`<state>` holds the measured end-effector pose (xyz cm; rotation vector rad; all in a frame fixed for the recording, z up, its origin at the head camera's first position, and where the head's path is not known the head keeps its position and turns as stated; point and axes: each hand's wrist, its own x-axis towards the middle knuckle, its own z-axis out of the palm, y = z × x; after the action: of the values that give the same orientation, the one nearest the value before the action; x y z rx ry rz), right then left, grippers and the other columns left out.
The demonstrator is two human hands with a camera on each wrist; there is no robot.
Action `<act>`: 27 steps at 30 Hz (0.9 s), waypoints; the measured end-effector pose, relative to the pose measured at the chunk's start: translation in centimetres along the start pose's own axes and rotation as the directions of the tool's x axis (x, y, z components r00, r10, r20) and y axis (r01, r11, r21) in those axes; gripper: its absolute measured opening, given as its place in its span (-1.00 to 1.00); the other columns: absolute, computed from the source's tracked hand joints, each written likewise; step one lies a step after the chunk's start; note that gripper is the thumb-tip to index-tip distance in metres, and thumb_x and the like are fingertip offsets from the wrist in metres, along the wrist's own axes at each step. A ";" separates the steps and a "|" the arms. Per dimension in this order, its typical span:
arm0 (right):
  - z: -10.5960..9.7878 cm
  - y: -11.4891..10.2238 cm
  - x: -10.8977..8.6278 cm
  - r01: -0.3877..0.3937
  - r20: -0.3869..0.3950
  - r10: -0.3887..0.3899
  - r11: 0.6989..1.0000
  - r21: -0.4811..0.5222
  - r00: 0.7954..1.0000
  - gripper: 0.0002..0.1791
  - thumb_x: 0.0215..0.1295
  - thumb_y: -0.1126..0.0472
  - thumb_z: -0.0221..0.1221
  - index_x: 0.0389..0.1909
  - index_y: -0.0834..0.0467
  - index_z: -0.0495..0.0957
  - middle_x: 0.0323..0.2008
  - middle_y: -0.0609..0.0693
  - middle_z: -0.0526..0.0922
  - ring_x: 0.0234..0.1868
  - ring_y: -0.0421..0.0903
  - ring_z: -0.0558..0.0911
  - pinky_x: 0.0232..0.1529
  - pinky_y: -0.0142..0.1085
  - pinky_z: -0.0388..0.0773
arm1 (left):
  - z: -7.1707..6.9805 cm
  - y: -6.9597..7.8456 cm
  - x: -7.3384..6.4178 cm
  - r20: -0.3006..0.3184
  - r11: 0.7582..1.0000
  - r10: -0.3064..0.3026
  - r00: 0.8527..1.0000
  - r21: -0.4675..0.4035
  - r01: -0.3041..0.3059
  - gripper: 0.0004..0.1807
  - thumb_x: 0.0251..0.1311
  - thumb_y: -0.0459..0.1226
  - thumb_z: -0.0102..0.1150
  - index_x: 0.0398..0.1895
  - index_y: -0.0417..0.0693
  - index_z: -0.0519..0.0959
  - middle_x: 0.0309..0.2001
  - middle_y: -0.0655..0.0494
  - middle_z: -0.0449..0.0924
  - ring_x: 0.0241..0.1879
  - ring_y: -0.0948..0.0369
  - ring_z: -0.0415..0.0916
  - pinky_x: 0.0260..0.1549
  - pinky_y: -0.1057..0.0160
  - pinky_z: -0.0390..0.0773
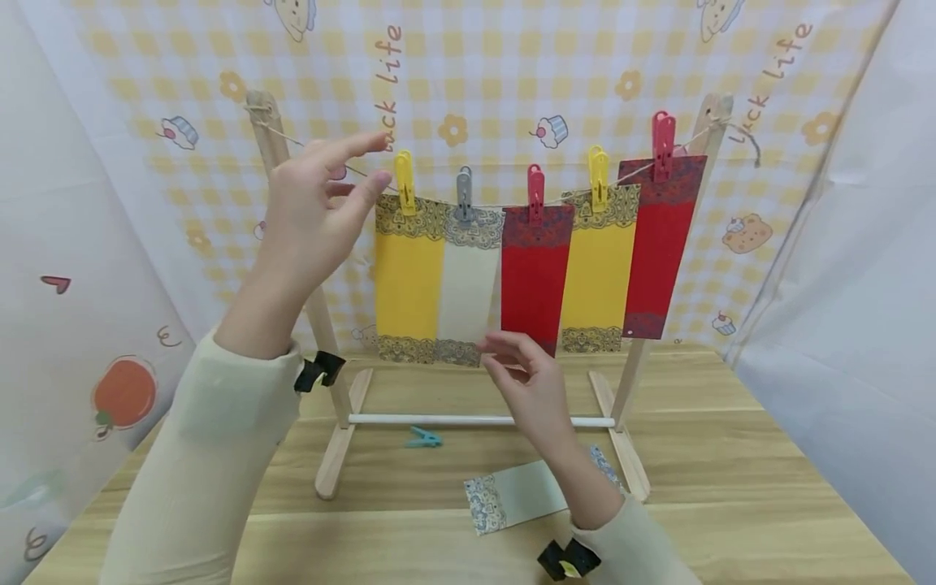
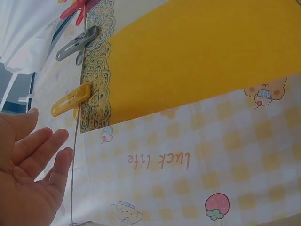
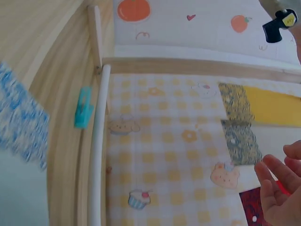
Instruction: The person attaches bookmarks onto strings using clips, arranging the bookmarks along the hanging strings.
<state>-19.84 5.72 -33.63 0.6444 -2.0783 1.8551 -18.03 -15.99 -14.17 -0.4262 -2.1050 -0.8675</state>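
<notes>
My left hand (image 1: 314,203) is raised beside the leftmost yellow clothespin (image 1: 405,183), its thumb and fingers apart with nothing between them. That clothespin holds a yellow lace-patterned card (image 1: 409,280) on a string (image 1: 281,134). Beside it, a grey clothespin (image 1: 464,195) holds a cream card (image 1: 468,284). My right hand (image 1: 534,390) is low in front of the cards, fingers loosely bent and holding nothing. Its fingertips overlap the lower edges of the cream card and a red card (image 1: 536,276). A red clothespin (image 1: 536,193) holds the red card.
Farther right hang another yellow card (image 1: 600,268) and a red card (image 1: 664,244), each on a clothespin. The wooden stand has a white crossbar (image 1: 431,420) low down. On the table lie a teal clothespin (image 1: 425,438) and a pale card (image 1: 519,491), partly behind my right forearm.
</notes>
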 end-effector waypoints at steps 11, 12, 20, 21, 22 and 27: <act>-5.6 1.8 -1.5 -0.030 0.115 0.052 0.981 -0.190 0.992 -0.69 0.31 0.31 0.27 0.06 0.19 0.60 -0.06 0.13 0.74 -0.12 -0.13 0.69 -0.12 -0.49 0.64 | -0.6 -1.6 -4.9 -0.088 0.991 0.065 0.994 -0.114 -0.074 -0.64 0.30 -0.45 0.20 0.16 -0.23 0.59 0.15 -0.01 0.64 0.20 0.32 0.49 -0.01 0.51 0.60; -6.0 1.9 -1.6 -0.037 0.122 0.063 0.979 -0.201 0.991 -0.69 0.31 0.30 0.27 0.06 0.19 0.60 -0.06 0.13 0.74 -0.12 -0.13 0.69 -0.13 -0.49 0.64 | -0.5 -2.0 -5.5 -0.090 0.990 0.057 0.994 -0.127 -0.068 -0.64 0.29 -0.46 0.20 0.16 -0.23 0.59 0.15 -0.02 0.64 0.19 0.34 0.49 -0.02 0.53 0.60; -8.0 2.8 -1.6 -0.058 0.185 0.109 0.964 -0.261 0.977 -0.70 0.31 0.27 0.28 0.06 0.16 0.60 -0.05 0.15 0.72 -0.16 -0.26 0.68 -0.13 -0.43 0.65 | 0.6 -4.4 -9.7 -0.053 0.987 -0.053 0.997 -0.154 0.044 -0.65 0.30 -0.47 0.19 0.15 -0.20 0.60 0.15 -0.08 0.63 0.14 0.43 0.49 -0.05 0.59 0.57; -8.2 2.8 -1.6 -0.055 0.198 0.111 0.962 -0.269 0.974 -0.69 0.31 0.27 0.28 0.06 0.16 0.60 -0.05 0.15 0.72 -0.16 -0.24 0.68 -0.13 -0.43 0.65 | 0.8 -4.7 -10.2 -0.048 0.986 -0.072 0.996 -0.153 0.064 -0.64 0.30 -0.46 0.19 0.16 -0.19 0.60 0.15 -0.08 0.63 0.14 0.44 0.49 -0.05 0.60 0.56; -8.4 2.9 -1.5 -0.050 0.215 0.114 0.959 -0.281 0.970 -0.69 0.31 0.27 0.28 0.07 0.17 0.60 -0.05 0.14 0.72 -0.15 -0.21 0.69 -0.13 -0.43 0.65 | 1.0 -5.0 -10.6 -0.045 0.983 -0.097 0.994 -0.159 0.088 -0.64 0.30 -0.46 0.18 0.16 -0.19 0.60 0.16 -0.09 0.63 0.14 0.44 0.48 -0.05 0.60 0.56; -9.1 3.9 -1.2 -0.027 0.330 0.144 0.943 -0.333 0.933 -0.69 0.32 0.27 0.27 0.06 0.23 0.60 -0.06 0.16 0.72 -0.13 -0.04 0.69 -0.20 -0.41 0.65 | 1.7 -6.7 -13.1 -0.049 0.967 -0.222 0.974 -0.143 0.213 -0.68 0.34 -0.39 0.17 0.14 -0.11 0.62 0.15 -0.02 0.64 0.15 0.51 0.45 -0.08 0.62 0.53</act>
<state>-21.52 15.20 -36.31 0.8569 -2.6036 1.4654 -14.55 -19.64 -28.12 -0.2358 -2.0658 -1.1430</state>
